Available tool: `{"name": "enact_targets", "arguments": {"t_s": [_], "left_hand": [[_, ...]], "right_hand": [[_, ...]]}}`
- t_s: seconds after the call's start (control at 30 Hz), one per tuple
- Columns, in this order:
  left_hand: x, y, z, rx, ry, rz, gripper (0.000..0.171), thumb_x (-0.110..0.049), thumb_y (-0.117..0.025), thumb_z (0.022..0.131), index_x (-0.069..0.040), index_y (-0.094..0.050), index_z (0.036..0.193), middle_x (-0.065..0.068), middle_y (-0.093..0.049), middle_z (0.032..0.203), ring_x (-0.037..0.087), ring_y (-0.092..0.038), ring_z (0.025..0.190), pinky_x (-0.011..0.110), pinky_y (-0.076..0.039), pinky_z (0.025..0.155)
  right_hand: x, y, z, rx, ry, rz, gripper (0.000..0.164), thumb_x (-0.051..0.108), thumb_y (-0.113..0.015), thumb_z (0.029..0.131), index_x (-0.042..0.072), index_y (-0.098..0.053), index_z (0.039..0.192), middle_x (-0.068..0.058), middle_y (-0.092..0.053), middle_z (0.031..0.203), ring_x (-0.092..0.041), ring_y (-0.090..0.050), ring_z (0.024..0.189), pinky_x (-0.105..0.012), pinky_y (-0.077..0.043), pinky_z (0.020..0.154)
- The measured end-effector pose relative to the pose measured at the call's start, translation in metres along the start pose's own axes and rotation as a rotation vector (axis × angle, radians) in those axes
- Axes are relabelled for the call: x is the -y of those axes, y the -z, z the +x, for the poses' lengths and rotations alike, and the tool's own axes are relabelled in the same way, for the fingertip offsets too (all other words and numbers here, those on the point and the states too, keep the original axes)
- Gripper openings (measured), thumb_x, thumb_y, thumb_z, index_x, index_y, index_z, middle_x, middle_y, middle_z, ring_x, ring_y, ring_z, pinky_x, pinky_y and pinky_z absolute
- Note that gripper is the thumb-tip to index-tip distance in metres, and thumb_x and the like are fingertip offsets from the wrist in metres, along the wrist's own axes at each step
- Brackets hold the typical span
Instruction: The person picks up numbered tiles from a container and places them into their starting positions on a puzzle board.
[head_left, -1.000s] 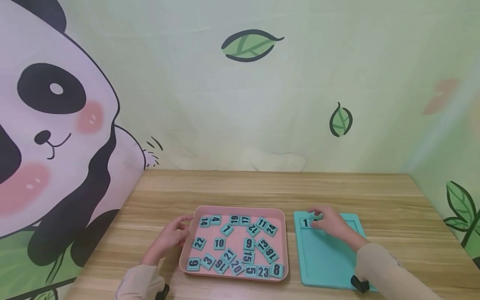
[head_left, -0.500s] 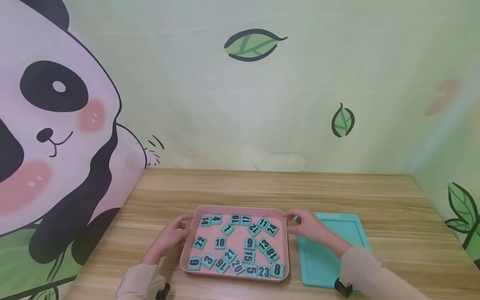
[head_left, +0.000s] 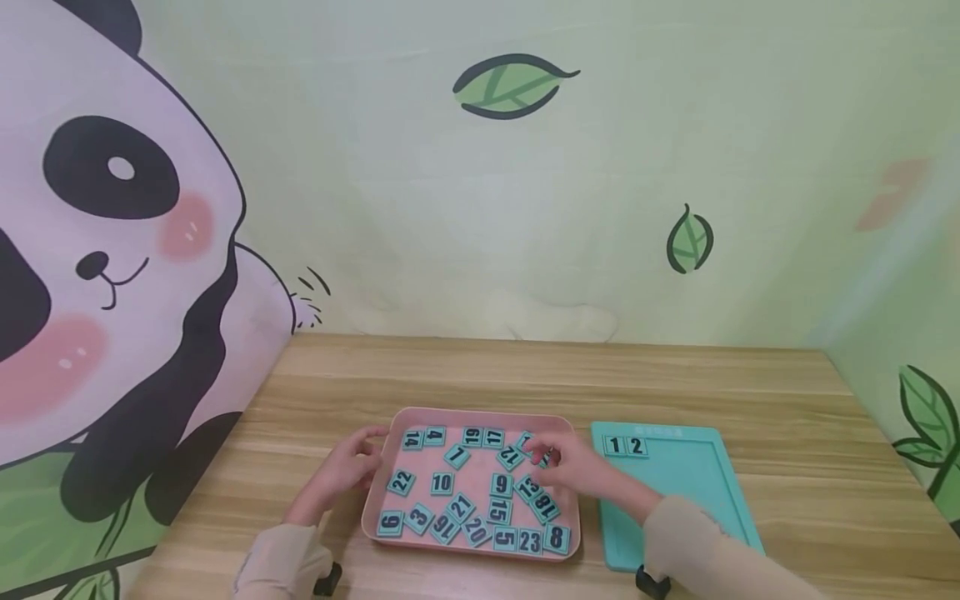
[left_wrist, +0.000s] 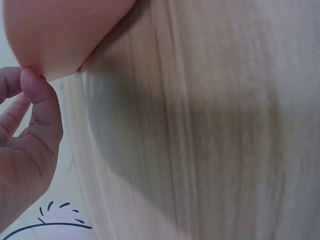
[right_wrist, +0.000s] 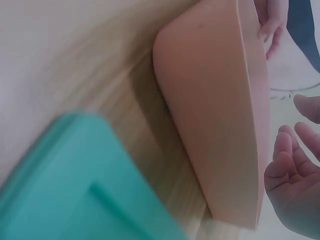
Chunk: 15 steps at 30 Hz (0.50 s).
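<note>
A pink tray (head_left: 474, 477) lies on the table, holding many number tiles scattered at various angles, such as the 10 tile (head_left: 442, 483) and the 7 tile (head_left: 457, 456). My left hand (head_left: 347, 463) pinches the tray's left rim; in the left wrist view its thumb (left_wrist: 37, 87) presses the outer wall. Over the tray's right side hovers my right hand (head_left: 572, 467), thumb and fingers apart and nothing between them, partly covering the 11, 24 and 13 tiles. To the right lies a teal board (head_left: 675, 492) with the 1 tile (head_left: 614, 446) and 2 tile (head_left: 637, 447) side by side in its upper left corner.
The wooden table (head_left: 450, 367) runs back to a wall cloth printed with a panda (head_left: 127, 250) and leaves. A narrow strip of wood separates tray and board. My right forearm (head_left: 705, 542) crosses over the board's lower part.
My right hand has left the 2 tile on the board beside the 1 and moved left, past the tray's right rim, to above the tiles. The left hand stays at the rim.
</note>
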<state>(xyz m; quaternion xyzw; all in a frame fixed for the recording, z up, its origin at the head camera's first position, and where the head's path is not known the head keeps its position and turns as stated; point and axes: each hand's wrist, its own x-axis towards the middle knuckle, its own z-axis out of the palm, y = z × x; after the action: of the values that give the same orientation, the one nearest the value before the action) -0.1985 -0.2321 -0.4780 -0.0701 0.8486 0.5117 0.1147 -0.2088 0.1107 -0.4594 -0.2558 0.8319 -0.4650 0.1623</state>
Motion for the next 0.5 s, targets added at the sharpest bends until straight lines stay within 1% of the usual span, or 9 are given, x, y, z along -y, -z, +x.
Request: {"name": "enact_targets", "arguments": {"t_s": [0.13,0.23,0.4,0.5], "left_hand": [[-0.001,0.000,0.000,0.000,-0.001,-0.003,0.044,0.001,-0.047,0.082,-0.009,-0.044,0.125,0.013,-0.049,0.089,0.018,-0.048,0.060,0.028,-0.042,0.053],[-0.001,0.000,0.000,-0.004,0.005,-0.010,0.044,0.000,-0.047,0.082,-0.009,-0.045,0.125,0.013,-0.050,0.089,0.017,-0.049,0.062,0.028,-0.043,0.054],[-0.002,0.000,-0.001,0.003,-0.001,-0.014,0.045,0.000,-0.047,0.082,-0.008,-0.044,0.126,0.014,-0.050,0.090,0.018,-0.050,0.064,0.029,-0.044,0.055],[-0.003,0.000,-0.002,0.008,-0.005,-0.007,0.045,0.001,-0.047,0.082,-0.007,-0.043,0.126,0.014,-0.050,0.091,0.018,-0.050,0.064,0.029,-0.044,0.055]], "right_hand": [[0.008,-0.014,0.006,0.024,0.013,-0.014,0.036,0.005,-0.064,0.074,0.000,-0.058,0.109,-0.010,-0.057,0.089,-0.013,-0.045,0.067,-0.018,-0.039,0.055],[0.016,-0.026,0.010,0.046,-0.001,-0.015,0.037,0.008,-0.065,0.074,0.003,-0.058,0.110,-0.008,-0.057,0.091,-0.013,-0.046,0.070,-0.018,-0.040,0.057],[0.027,-0.047,0.020,0.092,-0.043,0.035,0.036,0.013,-0.066,0.075,0.011,-0.059,0.111,-0.004,-0.059,0.095,-0.013,-0.048,0.075,-0.021,-0.042,0.064],[0.032,-0.059,0.025,0.115,-0.045,0.056,0.035,0.014,-0.066,0.075,0.013,-0.059,0.109,-0.003,-0.057,0.098,-0.012,-0.049,0.078,-0.022,-0.043,0.068]]}}
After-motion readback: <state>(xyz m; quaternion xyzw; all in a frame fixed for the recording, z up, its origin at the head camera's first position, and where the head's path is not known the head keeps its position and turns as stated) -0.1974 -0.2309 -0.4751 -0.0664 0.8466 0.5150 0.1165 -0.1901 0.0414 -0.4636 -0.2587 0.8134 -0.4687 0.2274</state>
